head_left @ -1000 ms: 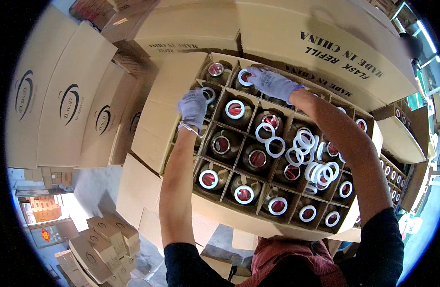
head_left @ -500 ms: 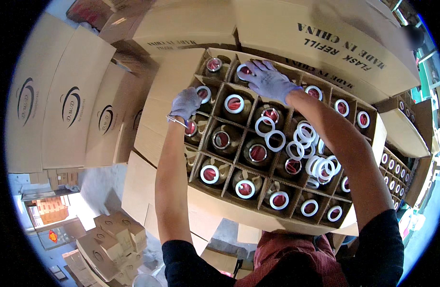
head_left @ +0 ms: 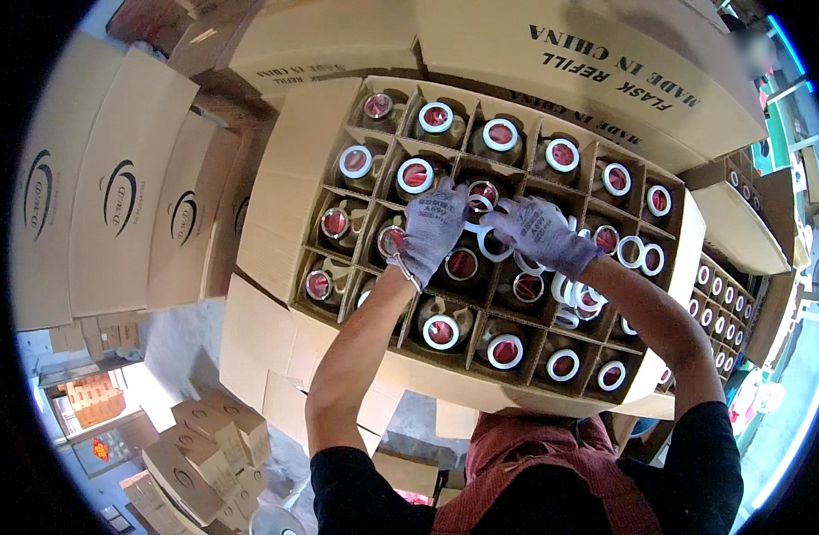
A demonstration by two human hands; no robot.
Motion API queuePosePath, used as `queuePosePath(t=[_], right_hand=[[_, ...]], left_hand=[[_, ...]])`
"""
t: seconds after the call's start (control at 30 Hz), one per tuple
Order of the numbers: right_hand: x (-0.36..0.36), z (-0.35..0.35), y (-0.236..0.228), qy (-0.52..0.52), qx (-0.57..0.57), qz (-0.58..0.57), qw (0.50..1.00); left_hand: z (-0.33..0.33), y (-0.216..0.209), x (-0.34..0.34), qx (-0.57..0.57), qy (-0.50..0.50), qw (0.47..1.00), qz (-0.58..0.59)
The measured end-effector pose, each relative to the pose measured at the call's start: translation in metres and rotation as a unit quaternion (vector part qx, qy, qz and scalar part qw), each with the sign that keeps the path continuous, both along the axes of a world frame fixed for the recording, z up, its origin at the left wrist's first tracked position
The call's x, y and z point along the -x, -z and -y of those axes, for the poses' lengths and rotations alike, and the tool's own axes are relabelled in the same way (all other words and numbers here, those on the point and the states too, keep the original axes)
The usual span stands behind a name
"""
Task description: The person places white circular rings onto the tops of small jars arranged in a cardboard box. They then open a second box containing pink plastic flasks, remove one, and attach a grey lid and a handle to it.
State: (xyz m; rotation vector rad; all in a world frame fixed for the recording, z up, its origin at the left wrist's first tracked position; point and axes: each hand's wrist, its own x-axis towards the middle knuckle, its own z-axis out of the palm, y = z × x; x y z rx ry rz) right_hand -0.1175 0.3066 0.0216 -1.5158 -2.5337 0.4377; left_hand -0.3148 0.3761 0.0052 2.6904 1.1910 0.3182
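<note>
An open cardboard carton (head_left: 285, 214) with a cardboard divider grid holds several silvery glass flask refills, one per cell. Many carry a white ring on the mouth, like the capped flask (head_left: 500, 135) at the back. Both hands wear grey knit gloves. My left hand (head_left: 432, 230) and my right hand (head_left: 541, 234) meet over the middle of the grid and pinch a white ring (head_left: 491, 242) between them, just above an uncapped flask mouth (head_left: 483, 194). A loose pile of white rings (head_left: 581, 294) lies on the cells under my right forearm.
Closed cartons (head_left: 98, 196) stand stacked to the left and a long printed carton (head_left: 552, 53) lies behind. Another open carton of flasks (head_left: 726, 312) sits at the right. Small boxes (head_left: 196, 455) are piled on the floor at lower left.
Both hands have drawn back from the far-left corner of the carton to its middle. They have come together over one cell with a white ring between them.
</note>
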Motion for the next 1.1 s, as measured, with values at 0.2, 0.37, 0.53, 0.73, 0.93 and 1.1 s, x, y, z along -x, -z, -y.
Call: queuePosePath(t=[0.2,0.37,0.53,0.73,0.93,1.1], right_hand=[[-0.016,-0.005,-0.013,0.157,-0.03,-0.257,0.953],[-0.043,-0.026,-0.026,0.175,-0.097,-0.253,0.946],[-0.022,-0.111,-0.022,0.226,-0.075,-0.276,0.931],[0.042,-0.22,0.003,0.194,-0.012,-0.194,0.962],[0.106,-0.289,0.031,0.221,-0.052,-0.132,0.965],[0.119,-0.304,0.047,0.198,-0.062,0.04,0.977]], left_hand=[[0.005,0.005,-0.009,0.017,-0.026,0.999,-0.033],[-0.009,0.024,-0.02,-0.057,-0.083,0.993,0.057],[-0.004,0.034,-0.035,-0.052,-0.089,0.995,0.004],[0.018,0.011,-0.041,-0.012,-0.09,0.993,-0.078],[0.033,0.024,-0.03,-0.085,-0.05,0.995,-0.018],[0.035,0.03,-0.036,-0.059,-0.09,0.994,-0.006]])
